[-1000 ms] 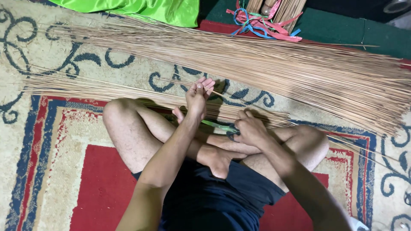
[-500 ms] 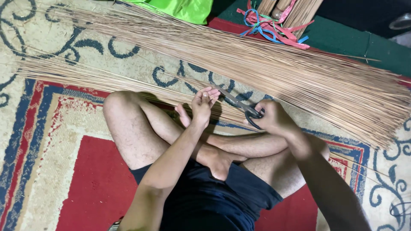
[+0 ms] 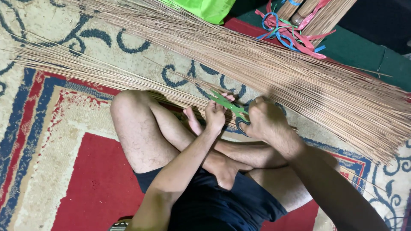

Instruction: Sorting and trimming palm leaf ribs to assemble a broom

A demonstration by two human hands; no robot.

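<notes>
Seated cross-legged on a patterned rug (image 3: pixel 64 111), the person's right hand (image 3: pixel 265 119), fingers clamped on green-bladed scissors (image 3: pixel 229 105), has risen to the thin broom sticks (image 3: pixel 128 79) pinched by the left hand (image 3: pixel 215 114), so cutting looks close.

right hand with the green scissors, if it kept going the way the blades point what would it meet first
The right hand aims the green scissors up-left, at the left hand; past it lies the thin stick bundle. Depth is unclear.
</notes>
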